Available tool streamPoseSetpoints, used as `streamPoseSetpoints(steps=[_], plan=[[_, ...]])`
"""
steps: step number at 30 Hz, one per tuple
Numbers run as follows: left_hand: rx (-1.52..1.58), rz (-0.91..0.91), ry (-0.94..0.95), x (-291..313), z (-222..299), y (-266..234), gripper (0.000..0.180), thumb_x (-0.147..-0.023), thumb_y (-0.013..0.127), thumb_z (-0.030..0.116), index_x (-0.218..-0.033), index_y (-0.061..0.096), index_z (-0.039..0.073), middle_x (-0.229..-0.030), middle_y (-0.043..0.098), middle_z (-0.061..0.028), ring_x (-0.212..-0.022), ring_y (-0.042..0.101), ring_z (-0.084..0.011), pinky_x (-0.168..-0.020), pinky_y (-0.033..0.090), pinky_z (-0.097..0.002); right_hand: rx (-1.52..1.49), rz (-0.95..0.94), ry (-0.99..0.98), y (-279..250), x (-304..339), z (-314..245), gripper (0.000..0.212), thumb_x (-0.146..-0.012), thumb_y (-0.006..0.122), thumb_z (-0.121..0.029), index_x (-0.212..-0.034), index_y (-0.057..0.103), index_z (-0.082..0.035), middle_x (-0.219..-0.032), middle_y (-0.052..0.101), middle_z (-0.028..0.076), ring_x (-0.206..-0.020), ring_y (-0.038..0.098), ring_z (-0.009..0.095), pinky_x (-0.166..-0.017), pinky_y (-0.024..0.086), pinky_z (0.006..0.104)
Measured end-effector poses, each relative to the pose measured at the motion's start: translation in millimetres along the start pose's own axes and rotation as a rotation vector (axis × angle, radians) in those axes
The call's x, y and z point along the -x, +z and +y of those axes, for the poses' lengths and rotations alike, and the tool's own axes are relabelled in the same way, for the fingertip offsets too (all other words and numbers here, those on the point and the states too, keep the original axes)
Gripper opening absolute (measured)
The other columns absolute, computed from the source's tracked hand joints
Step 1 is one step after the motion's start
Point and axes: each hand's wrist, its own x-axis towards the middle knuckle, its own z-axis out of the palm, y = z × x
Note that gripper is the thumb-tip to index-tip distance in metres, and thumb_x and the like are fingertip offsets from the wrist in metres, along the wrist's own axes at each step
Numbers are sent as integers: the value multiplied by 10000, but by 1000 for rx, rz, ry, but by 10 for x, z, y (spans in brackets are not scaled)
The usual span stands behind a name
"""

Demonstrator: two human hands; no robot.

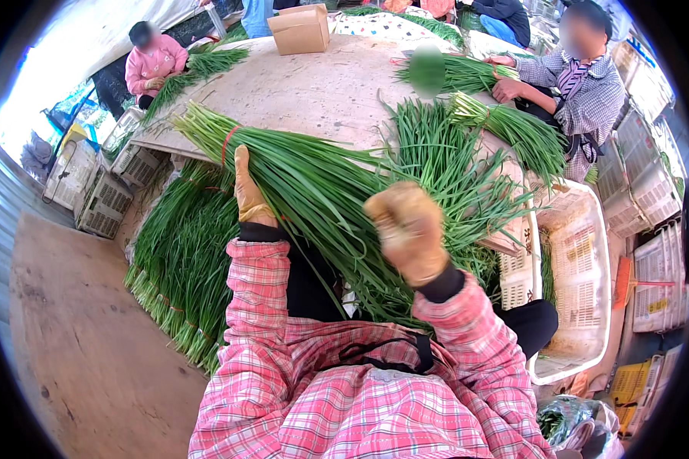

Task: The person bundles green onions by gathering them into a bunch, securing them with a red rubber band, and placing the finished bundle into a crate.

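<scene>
A big bunch of garlic chives (pixel 306 164), bound by a red band near its pale stem ends, slants across in front of me. My left hand (pixel 250 187), in a tan glove, is closed on it below the band; its fingers are hidden under the bunch. Over the leafy end, my right hand (pixel 409 233), gloved too, is curled into a fist and blurred by motion. Whatever it may hold cannot be made out. Stacked banded bunches (pixel 180 245) lie low at my left. More loose chives (pixel 436 145) spread over the board just beyond my right hand.
A wooden board table (pixel 283 96) curves ahead, with a cardboard box (pixel 298 30) at its far side. At my right stands a white plastic crate (pixel 578 283). Two people handle chives, one far left (pixel 157 65), one far right (pixel 582 76). A plywood sheet (pixel 76 321) lies left.
</scene>
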Motion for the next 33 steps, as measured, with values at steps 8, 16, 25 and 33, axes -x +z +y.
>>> streamPoseSetpoints(steps=[8,16,25,33], plan=[[-278,165,318,-181,-125,-75,461,-856,616,446,-1095,614,52,-1037,644,-75,-912,621,-231,-831,503,-378,385,-475,-116,-330,4,-171,142,-677,687,-143,-815,660,-127,-727,583,57,-702,571,254,-639,459,371],[29,-79,-24,-44,25,-56,475,-890,552,482,-1127,610,75,-1117,636,-77,-964,604,-251,-885,481,-405,252,-507,-59,-105,205,52,125,-701,629,-206,-679,548,-114,-695,505,84,-698,534,274,-616,409,395],[50,-50,7,-83,-13,-137,435,-884,573,472,-1076,621,84,-1035,656,-61,-869,624,-228,-792,522,-377,144,-963,175,-546,575,47,195,-701,650,-251,-705,576,-71,-613,560,140,-624,591,352,-548,456,447],[55,-118,-7,-4,0,-24,433,-892,556,469,-1074,616,81,-1048,649,-76,-885,618,-241,-798,519,-387,121,-924,182,-796,217,-326,124,-753,619,-215,-747,575,-99,-604,554,107,-583,587,323,-515,441,438]])
